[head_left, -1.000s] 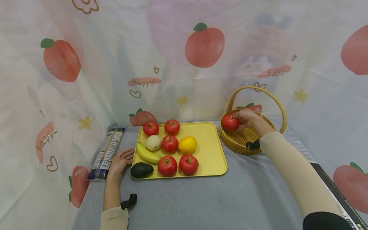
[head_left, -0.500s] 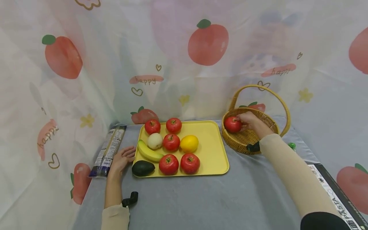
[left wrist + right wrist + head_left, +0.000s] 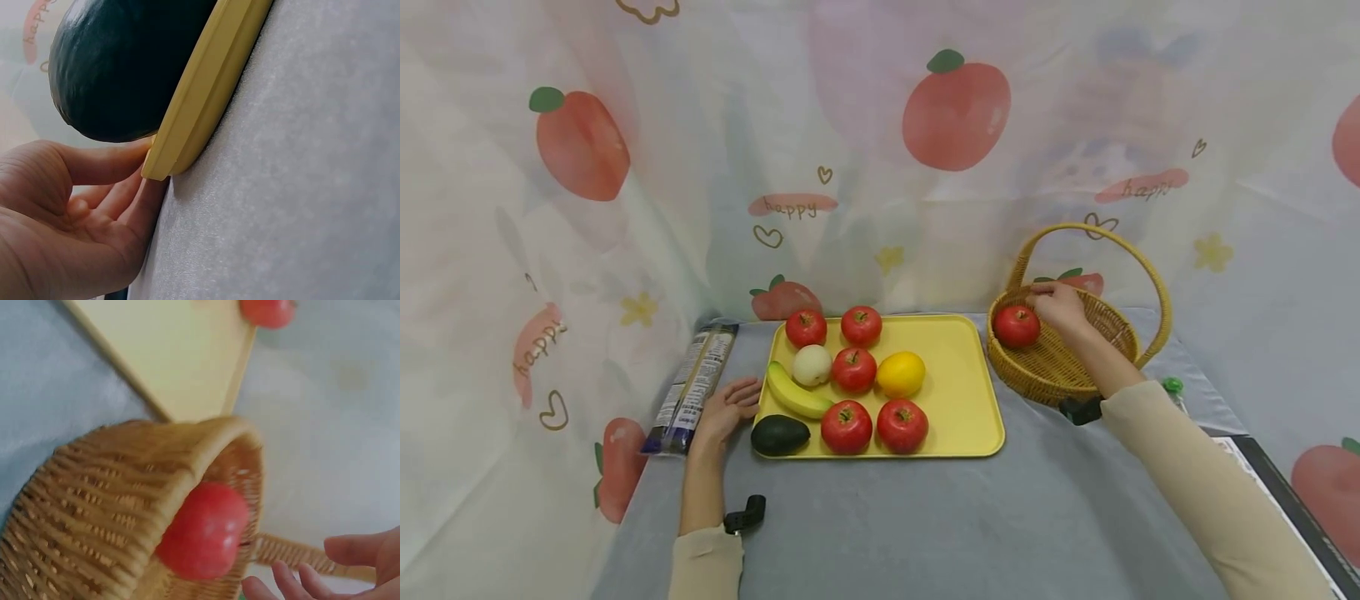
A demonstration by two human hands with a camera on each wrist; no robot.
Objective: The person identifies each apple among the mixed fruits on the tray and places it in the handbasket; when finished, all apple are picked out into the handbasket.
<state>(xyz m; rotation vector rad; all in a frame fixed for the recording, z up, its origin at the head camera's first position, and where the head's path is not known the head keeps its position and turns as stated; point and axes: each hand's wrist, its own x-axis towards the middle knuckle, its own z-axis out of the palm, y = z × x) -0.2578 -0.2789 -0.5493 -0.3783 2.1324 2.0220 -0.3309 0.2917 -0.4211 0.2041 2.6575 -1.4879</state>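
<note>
My right hand (image 3: 1060, 307) hovers over the wicker basket (image 3: 1045, 385), just beside a red apple (image 3: 1017, 326) lying in its left part. In the right wrist view, the fingers are apart from that apple (image 3: 209, 531) and hold nothing. My left hand (image 3: 726, 410) is at the left edge of the yellow tray (image 3: 962, 392). The left wrist view shows its thumb and fingers pinching the tray's rim (image 3: 187, 119) beside a dark avocado (image 3: 125, 69). On the tray lie several red apples (image 3: 854, 369), a banana (image 3: 793, 396), a pale round fruit (image 3: 812, 365) and a lemon (image 3: 901, 374).
A long printed plastic packet (image 3: 692, 392) lies left of the tray. The basket's tall handle (image 3: 1157, 292) arches over its opening. A green-capped bottle (image 3: 1172, 386), mostly hidden by the right sleeve, and a black-and-white box (image 3: 1292, 500) are at the right. A patterned curtain stands behind.
My right hand has lowered the apple into the basket, let it go and drawn slightly up and away. The left hand stays at the tray's edge. The head view has shifted slightly.
</note>
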